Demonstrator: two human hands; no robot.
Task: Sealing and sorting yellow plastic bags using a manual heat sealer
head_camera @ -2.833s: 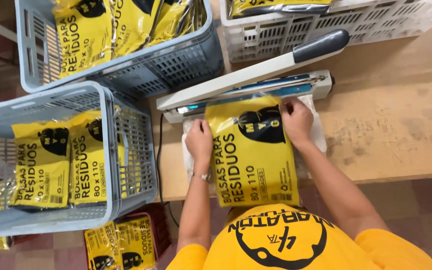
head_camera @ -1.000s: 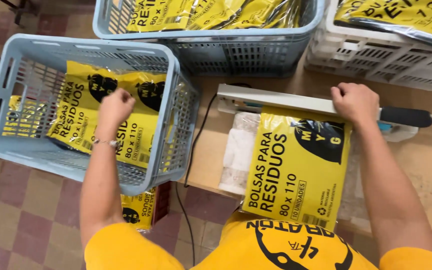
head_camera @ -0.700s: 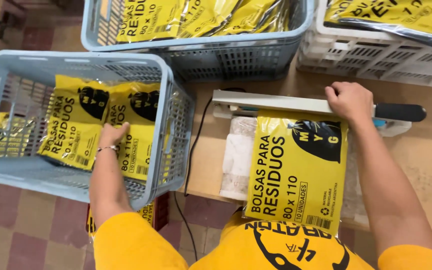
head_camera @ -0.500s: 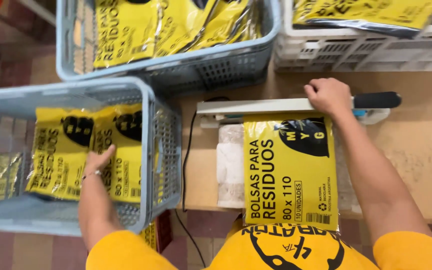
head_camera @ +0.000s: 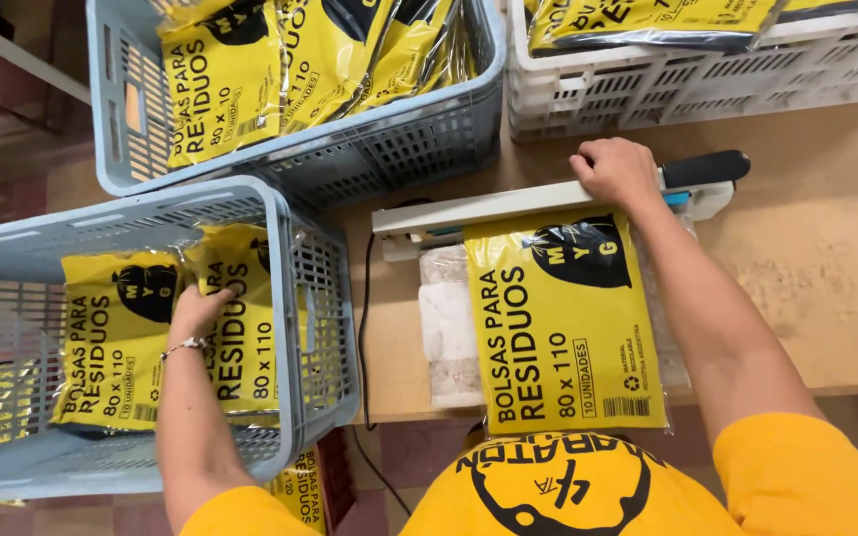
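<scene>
While R hand (head_camera: 620, 171) presses sealer bar (head_camera: 479, 206), L hand (head_camera: 198, 310) on glossy yellow pack (head_camera: 235, 328).

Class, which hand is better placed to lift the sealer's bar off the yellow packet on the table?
Right hand: it rests on the sealer bar. The left hand is in the grey crate.

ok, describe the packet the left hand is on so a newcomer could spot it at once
Start at the grey crate beside the wooden table, nearest the person. Two yellow packets lie flat in it, and the left hand rests on the right packet, the one against the crate's table-side wall.
</scene>
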